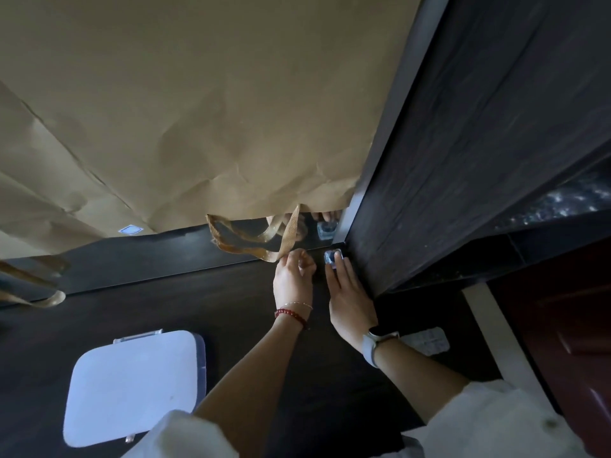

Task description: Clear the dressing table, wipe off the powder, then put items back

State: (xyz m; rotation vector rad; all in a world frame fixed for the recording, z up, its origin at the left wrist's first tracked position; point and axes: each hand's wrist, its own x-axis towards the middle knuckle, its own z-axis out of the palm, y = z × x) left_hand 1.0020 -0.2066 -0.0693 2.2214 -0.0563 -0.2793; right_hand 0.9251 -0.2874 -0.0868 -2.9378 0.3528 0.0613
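Right hand (350,292) lies flat, fingers (339,259) pressed together atop small blue jar (331,258), 1 o'clock corner of worktop (172,305), seating it I judge. Left hand (294,279) beside, fingers loosely curled, empty. White box (132,388) at 7 o'clock.

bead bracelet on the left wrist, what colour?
Dark red bead bracelet, beside a thin pale chain, on the left hand. Head view.
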